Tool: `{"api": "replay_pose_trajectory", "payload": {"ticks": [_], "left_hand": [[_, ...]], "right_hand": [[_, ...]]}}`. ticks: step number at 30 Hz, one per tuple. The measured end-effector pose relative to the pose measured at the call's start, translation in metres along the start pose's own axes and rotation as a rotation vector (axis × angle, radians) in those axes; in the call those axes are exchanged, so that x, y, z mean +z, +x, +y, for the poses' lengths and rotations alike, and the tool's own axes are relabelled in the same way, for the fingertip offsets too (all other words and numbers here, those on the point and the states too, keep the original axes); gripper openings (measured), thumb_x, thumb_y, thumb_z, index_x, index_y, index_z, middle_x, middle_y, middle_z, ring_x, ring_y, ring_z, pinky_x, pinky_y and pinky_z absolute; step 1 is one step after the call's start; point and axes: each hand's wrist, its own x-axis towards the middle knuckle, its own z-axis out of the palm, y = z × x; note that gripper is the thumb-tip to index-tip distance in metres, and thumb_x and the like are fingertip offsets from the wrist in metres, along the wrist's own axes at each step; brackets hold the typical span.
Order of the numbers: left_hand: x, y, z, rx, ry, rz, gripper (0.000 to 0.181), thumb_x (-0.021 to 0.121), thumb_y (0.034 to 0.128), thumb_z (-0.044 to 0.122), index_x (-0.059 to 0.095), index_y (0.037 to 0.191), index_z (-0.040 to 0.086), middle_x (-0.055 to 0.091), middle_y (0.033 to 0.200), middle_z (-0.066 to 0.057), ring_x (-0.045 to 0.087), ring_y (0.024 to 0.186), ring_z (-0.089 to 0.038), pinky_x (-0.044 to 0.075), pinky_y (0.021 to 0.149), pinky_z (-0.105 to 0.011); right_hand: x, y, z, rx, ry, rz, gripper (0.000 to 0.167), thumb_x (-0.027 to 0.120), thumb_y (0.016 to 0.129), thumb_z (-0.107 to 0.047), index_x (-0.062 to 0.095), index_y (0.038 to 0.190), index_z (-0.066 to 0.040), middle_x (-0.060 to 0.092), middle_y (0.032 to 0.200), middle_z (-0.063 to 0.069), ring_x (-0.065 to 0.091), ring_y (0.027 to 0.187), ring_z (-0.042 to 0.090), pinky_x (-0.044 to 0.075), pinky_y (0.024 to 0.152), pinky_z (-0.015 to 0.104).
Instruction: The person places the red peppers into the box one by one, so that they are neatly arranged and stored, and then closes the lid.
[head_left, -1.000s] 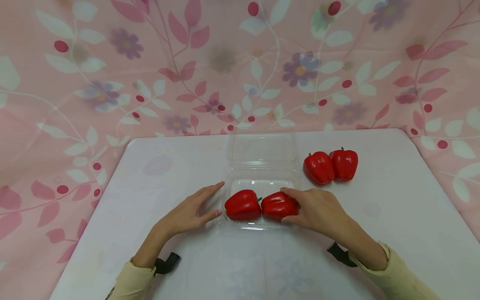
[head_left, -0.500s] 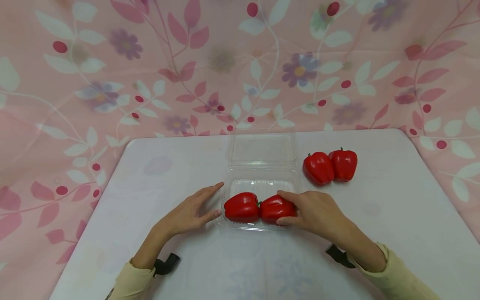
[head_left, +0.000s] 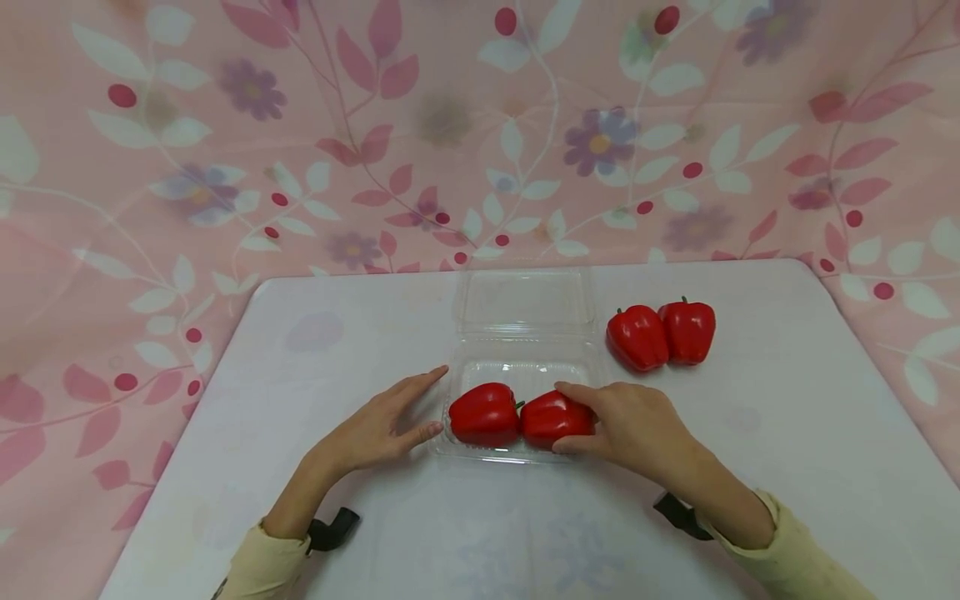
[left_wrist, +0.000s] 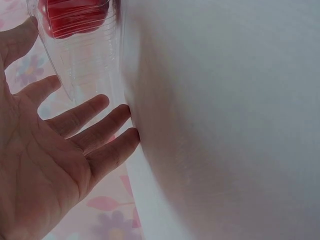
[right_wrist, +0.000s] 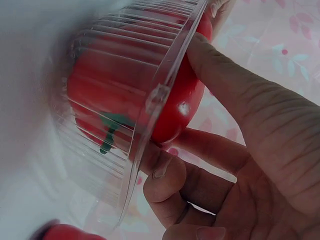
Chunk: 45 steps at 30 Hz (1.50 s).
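Note:
A clear plastic clamshell box (head_left: pixel 536 348) lies open on the table, its lid (head_left: pixel 525 297) folded back. Two red bell peppers sit side by side along its near edge. My right hand (head_left: pixel 637 425) grips the right bell pepper (head_left: pixel 551 419), thumb on the near side and fingers on the far side. That pepper (right_wrist: pixel 182 107) shows partly through the ribbed wall in the right wrist view. At the box's left edge, my left hand (head_left: pixel 378 423) is spread beside the left bell pepper (head_left: pixel 483 414). In the left wrist view, the hand (left_wrist: pixel 55 145) holds nothing; its thumb is at the rim.
Two more red bell peppers, one (head_left: pixel 637 337) leaning against the other (head_left: pixel 687 332), stand right of the box on the white table (head_left: pixel 360 308). A pink floral cloth (head_left: pixel 300 133) hangs behind the table. Black wrist mounts (head_left: pixel 335 528) project near both sleeves.
My right hand and its bell pepper have shifted slightly left and nearer to me. The left bell pepper has shifted slightly nearer too. The left hand has stayed in place.

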Motion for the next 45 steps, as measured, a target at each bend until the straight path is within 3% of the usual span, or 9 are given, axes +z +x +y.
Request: {"api": "replay_pose_trajectory", "payload": {"ticks": [6,18,32,45], "left_hand": [[0.000,0.000,0.000,0.009,0.000,0.003,0.076,0.057,0.0924,0.057,0.027,0.157,0.031,0.036,0.154,0.006,0.036,0.140,-0.019,0.038,0.106,-0.055],[0.000,-0.001,0.002,0.003,-0.013,0.003,0.076,0.058,0.0924,0.057,0.028,0.157,0.029,0.036,0.154,0.005,0.035,0.140,-0.019,0.038,0.106,-0.055],[0.000,0.000,0.000,0.018,0.009,0.000,0.075,0.056,0.0934,0.057,0.026,0.157,0.031,0.036,0.155,0.004,0.036,0.140,-0.021,0.038,0.106,-0.056],[0.001,0.000,-0.001,0.005,0.021,-0.003,0.076,0.056,0.0930,0.058,0.027,0.157,0.030,0.036,0.155,0.005,0.036,0.140,-0.019,0.037,0.107,-0.055]], "right_hand": [[-0.003,-0.001,0.003,0.017,0.028,0.009,0.073,0.084,0.070,-0.054,0.065,0.131,-0.018,0.050,0.061,-0.013,0.046,0.057,0.008,0.040,0.049,0.023],[-0.018,-0.005,0.013,0.023,0.038,0.102,0.068,0.086,0.071,-0.047,0.067,0.129,-0.017,0.066,0.080,-0.005,0.045,0.054,0.007,0.041,0.045,0.022],[-0.030,-0.010,0.045,0.084,0.047,0.275,0.067,0.089,0.070,-0.044,0.069,0.124,-0.010,0.063,0.079,-0.001,0.053,0.069,0.016,0.045,0.053,0.027],[-0.035,-0.012,0.085,0.155,0.107,0.297,0.073,0.084,0.074,-0.049,0.065,0.129,-0.006,0.067,0.097,0.011,0.059,0.083,0.028,0.054,0.062,0.041]]}}
